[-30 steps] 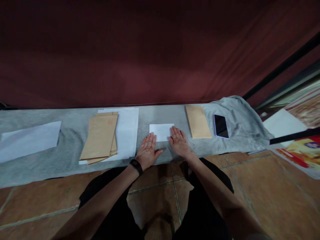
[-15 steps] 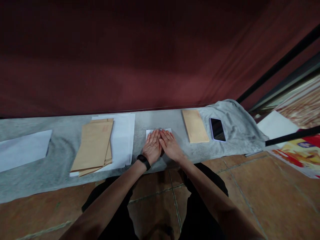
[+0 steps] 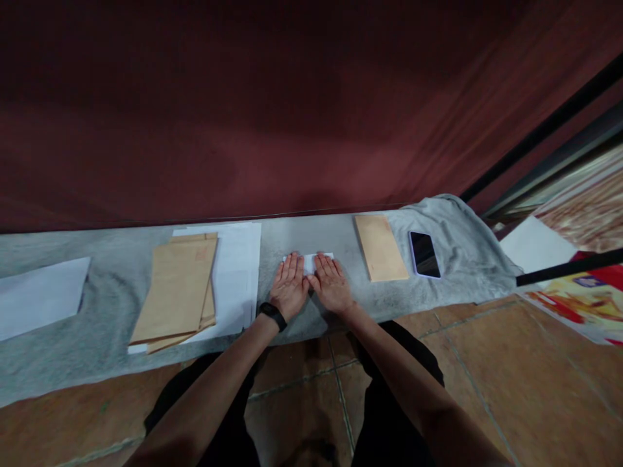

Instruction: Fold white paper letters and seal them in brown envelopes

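Observation:
Both palms lie flat on a small folded white sheet of paper (image 3: 309, 264), which shows between my fingers and along its far edge. My left hand (image 3: 290, 285), with a black band at the wrist, covers the sheet's left part, fingers stretched forward. Over its right part rests my right hand (image 3: 331, 285), also with straight fingers. The thumbs nearly meet at the sheet's near side. Most of the paper is hidden under the hands. To the left is a pile of brown envelopes (image 3: 178, 285) on white sheets (image 3: 238, 272); to the right lies another brown envelope stack (image 3: 381, 248).
A grey cloth (image 3: 111, 285) covers the long narrow surface. A phone (image 3: 425, 254) lies at its right, a white sheet (image 3: 43, 295) at its far left. Behind hangs a dark red curtain (image 3: 292, 143). Black bars (image 3: 569, 267) and a printed bag (image 3: 584, 305) stand at right.
My hands have slid apart, left hand leftward and right hand slightly rightward, so more of the white paper shows between them. Before, the fingers overlapped at the middle.

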Tool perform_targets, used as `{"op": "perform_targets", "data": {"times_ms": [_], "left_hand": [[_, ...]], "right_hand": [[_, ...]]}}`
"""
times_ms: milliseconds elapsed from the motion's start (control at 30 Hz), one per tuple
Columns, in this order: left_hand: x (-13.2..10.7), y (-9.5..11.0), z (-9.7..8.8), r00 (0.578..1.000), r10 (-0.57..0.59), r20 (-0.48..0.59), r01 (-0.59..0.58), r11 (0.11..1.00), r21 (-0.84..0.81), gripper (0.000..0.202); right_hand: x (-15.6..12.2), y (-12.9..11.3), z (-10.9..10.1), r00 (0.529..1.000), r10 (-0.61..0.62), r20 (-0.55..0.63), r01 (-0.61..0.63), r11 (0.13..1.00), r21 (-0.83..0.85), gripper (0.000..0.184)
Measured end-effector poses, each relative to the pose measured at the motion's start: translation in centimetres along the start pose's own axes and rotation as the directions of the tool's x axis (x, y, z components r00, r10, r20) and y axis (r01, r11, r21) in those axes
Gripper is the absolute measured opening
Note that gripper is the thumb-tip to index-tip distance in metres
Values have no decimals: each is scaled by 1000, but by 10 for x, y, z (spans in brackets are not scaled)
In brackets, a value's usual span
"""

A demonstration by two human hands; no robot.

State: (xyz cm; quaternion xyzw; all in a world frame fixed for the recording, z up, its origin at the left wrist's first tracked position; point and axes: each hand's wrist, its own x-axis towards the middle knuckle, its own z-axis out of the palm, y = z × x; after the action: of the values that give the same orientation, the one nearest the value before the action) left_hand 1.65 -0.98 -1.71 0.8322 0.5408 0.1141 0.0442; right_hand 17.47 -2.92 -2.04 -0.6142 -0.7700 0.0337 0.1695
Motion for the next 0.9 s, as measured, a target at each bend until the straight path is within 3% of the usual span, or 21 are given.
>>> {"op": "perform_targets", "data": {"times_ms": [200,367,667,800,900], "left_hand": [[-1,-11,1,998,-61,-21,62,998,9,72],[-6,-19,1,995,-54,-86,53,998,-23,74],[-9,-29,2,992,-75,-104,74,997,-20,74],[-9,-25,-4,988,-80,-134,78,997,-18,70],[-14,-12,-9,994,7,-110,-11,999,-30,67]], "right_hand": [[0,8,0,998,51,-26,-52,998,-32,65],[-1,16,-3,996,82,-19,-83,995,-49,68],[-6,24,-6,993,115,-37,-117,992,-39,68],[-5,22,-9,989,145,-27,-147,988,-45,66],[-4,16,-12,993,119,-5,-119,993,-23,63]]}}
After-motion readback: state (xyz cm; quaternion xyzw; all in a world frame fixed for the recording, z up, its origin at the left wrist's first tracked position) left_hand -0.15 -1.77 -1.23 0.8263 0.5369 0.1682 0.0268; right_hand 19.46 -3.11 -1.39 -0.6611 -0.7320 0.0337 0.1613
